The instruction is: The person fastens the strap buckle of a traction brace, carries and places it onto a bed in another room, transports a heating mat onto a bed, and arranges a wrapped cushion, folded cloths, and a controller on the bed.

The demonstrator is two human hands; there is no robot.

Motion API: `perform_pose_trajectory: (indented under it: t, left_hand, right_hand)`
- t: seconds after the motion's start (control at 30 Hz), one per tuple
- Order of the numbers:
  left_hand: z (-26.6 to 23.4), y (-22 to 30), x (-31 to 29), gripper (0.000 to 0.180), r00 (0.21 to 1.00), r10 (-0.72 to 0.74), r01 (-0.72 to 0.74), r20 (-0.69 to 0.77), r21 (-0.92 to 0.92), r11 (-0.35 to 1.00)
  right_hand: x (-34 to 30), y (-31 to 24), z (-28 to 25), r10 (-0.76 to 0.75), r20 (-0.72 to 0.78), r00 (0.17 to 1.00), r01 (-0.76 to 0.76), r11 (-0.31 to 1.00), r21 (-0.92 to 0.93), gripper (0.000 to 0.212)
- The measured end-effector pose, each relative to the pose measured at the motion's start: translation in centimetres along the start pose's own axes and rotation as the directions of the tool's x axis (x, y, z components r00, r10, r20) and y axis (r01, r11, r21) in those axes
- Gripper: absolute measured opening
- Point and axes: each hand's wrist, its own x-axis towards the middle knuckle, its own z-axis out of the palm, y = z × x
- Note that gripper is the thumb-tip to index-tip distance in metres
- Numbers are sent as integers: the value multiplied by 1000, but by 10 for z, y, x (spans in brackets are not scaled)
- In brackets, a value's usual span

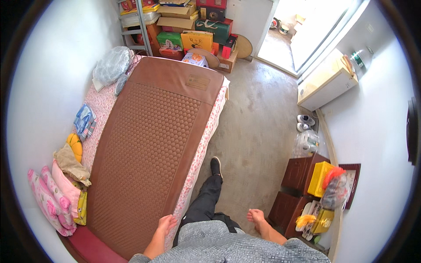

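My left hand (166, 223) is held over the near right edge of a bed, its fingers loosely curled with nothing seen in them. Below and beside it lies a brown padded mat (144, 144), quilted in a honeycomb pattern, over a pink floral sheet (202, 149). My right hand (255, 216) hangs in front of me on the other side of my body, above the grey floor. Its fingers are curled in as well, and no object shows in it. The dark brown cabinet (280, 215) is the nearest thing to its right.
Folded pink bedding (52, 201) and a plastic-wrapped bundle (112, 62) lie along the bed's left side. Stacked boxes (197, 41) and a metal ladder (141, 26) stand at the far end. A doorway (280, 35) opens far right; shoes (305, 122) and a white cabinet (326, 81) line the right wall.
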Motion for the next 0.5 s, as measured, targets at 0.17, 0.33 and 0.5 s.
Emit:
perform_pose_trajectory:
  t: [0.17,0.33,0.5]
  left_hand:
    - [67,64,5,34,987,-119,130,-104,109,985]
    - [167,175,33,32,1000,2,-3,22,76,997]
    - [297,317,31,35,977,159,-169,143,61,984]
  right_hand:
    - [-1,-69,-27,139,-67,988,-134,988,75,23]
    - [45,-178,-56,-6,-49,999,10,996,88,30]
    - [72,-301,-69,-22,-70,997,31,990,139,32]
